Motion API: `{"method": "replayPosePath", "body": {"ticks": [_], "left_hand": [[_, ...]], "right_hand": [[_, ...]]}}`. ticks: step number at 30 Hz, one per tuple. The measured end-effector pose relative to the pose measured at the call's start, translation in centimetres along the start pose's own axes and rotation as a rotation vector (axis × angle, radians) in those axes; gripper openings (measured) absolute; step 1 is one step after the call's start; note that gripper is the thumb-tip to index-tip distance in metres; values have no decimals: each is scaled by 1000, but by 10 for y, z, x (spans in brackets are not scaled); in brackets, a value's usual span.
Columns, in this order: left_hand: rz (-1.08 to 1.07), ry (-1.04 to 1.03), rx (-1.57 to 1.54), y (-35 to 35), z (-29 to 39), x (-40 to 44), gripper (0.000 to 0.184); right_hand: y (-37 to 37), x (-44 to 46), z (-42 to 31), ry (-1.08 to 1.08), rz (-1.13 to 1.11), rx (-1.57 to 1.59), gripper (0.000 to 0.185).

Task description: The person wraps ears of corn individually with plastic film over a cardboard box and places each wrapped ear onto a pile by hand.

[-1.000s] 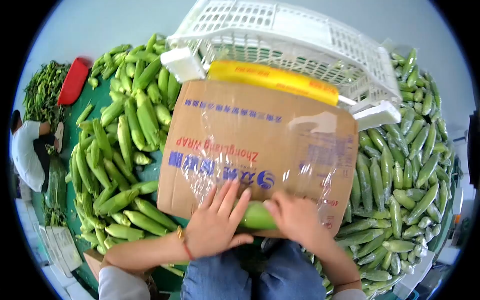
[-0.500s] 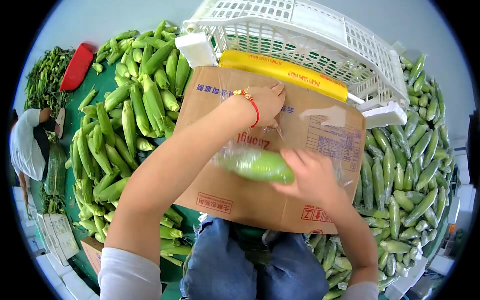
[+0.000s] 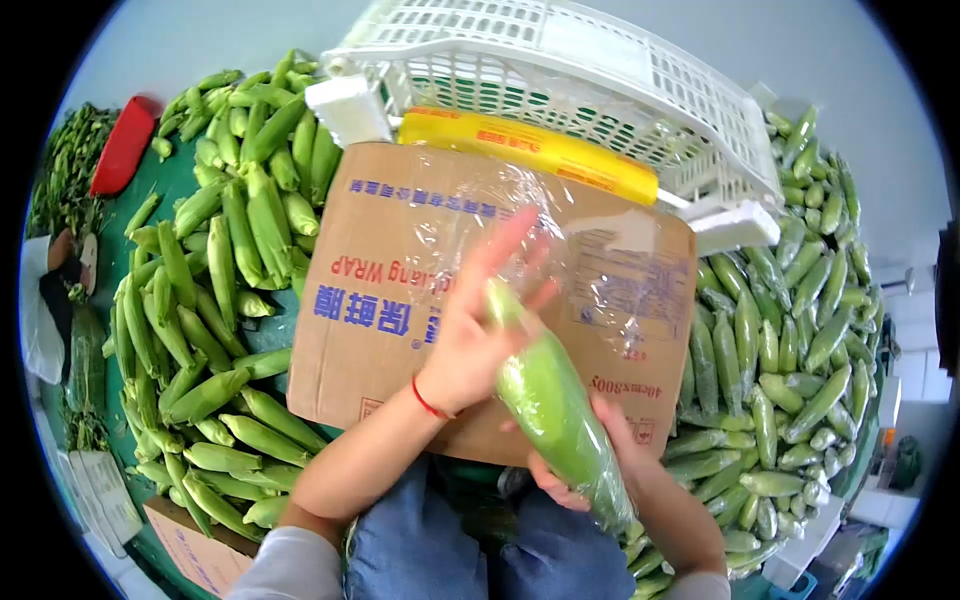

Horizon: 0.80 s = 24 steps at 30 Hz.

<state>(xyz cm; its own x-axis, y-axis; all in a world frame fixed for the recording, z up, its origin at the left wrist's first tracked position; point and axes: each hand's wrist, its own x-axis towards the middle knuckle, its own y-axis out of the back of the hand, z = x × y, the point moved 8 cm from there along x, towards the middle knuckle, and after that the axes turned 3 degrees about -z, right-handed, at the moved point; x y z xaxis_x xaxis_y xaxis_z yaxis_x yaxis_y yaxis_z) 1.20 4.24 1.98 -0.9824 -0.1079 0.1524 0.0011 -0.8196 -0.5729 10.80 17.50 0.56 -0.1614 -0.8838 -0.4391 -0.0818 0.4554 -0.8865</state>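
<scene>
An ear of corn in its green husk (image 3: 555, 410), covered in clear plastic wrap, is tilted over the near side of a cardboard box. My right hand (image 3: 610, 455) is closed around its lower end. Against its upper end is my left hand (image 3: 485, 325), fingers stretched out and somewhat blurred by motion, with a red string bracelet at the wrist. Under both hands lies the printed cardboard box (image 3: 340, 270), partly covered by clear film. Along the box's far edge runs a yellow roll of wrap (image 3: 530, 150) between white foam blocks (image 3: 350, 108).
Unwrapped corn (image 3: 260, 215) is heaped on the left, film-wrapped corn (image 3: 770, 350) on the right. Behind the roll stands a white plastic crate (image 3: 560, 60). A red scoop-like container (image 3: 125, 145) sits at far left, near another person's partly visible body (image 3: 45, 300).
The corn has swung from lying across the box to a steep tilt nearer me. My left hand has come off the film by the roll to the corn's upper end. The view has shifted slightly.
</scene>
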Motion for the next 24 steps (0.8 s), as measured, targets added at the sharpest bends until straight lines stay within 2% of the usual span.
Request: {"method": "replayPosePath", "body": {"ticks": [1, 2, 3, 4, 5, 6, 8, 9, 12, 13, 14, 16, 18, 19, 20, 21, 22, 23, 24], "left_hand": [[-13, 147, -469, -17, 9, 7, 67], [-119, 156, -532, -17, 8, 11, 58], [-219, 162, -593, -8, 4, 11, 50], [-316, 158, -648, -11, 9, 14, 41], [-70, 255, -524, 5, 4, 12, 23], [68, 294, -378, 22, 1, 6, 19], [306, 360, -83, 57, 0, -5, 10], [387, 313, -69, 66, -1, -10, 8], [573, 245, -138, 98, -22, -45, 7], [624, 275, -207, 102, -26, -54, 4], [690, 349, -230, 98, -24, -60, 9], [415, 433, -31, 84, -12, -62, 28], [422, 629, 16, 48, -25, -77, 44], [241, 830, 0, 40, -40, -96, 52], [59, 1024, -8, 34, -49, -122, 60], [-10, 1031, 78, 20, -51, -131, 72], [-216, 954, 222, 5, -39, -122, 76], [-380, 701, 518, -4, -20, -112, 74], [-511, 556, 694, -15, -11, -108, 73]], "right_hand": [[-12, 18, 12, -19, -263, 181, 95], [-22, 29, 16, -38, -533, 354, 100], [-19, 33, 24, -61, -431, 361, 103], [-24, 38, 24, -44, -550, 366, 103], [-15, 41, 21, 4, -377, 174, 98], [-7, 38, 15, 52, -203, -11, 94], [9, 24, -14, 180, 209, -761, 82], [14, 11, -33, 231, 438, -1136, 77], [-18, -22, -57, 548, 727, -2255, 73], [-33, -33, -59, 539, 738, -2358, 65], [-48, -49, -64, 809, 711, -2361, 59], [-73, -83, -68, 1349, 617, -2321, 49], [-68, -107, -97, 1590, 547, -1501, 38], [-59, -111, -110, 1656, 474, -1084, 36], [-47, -112, -118, 1595, 283, -790, 36], [-35, -114, -124, 1538, 112, -475, 37], [-25, -118, -126, 1546, 130, -375, 34], [-14, -120, -129, 1554, 144, -278, 31], [-1, -121, -129, 1548, 162, -174, 29]]}}
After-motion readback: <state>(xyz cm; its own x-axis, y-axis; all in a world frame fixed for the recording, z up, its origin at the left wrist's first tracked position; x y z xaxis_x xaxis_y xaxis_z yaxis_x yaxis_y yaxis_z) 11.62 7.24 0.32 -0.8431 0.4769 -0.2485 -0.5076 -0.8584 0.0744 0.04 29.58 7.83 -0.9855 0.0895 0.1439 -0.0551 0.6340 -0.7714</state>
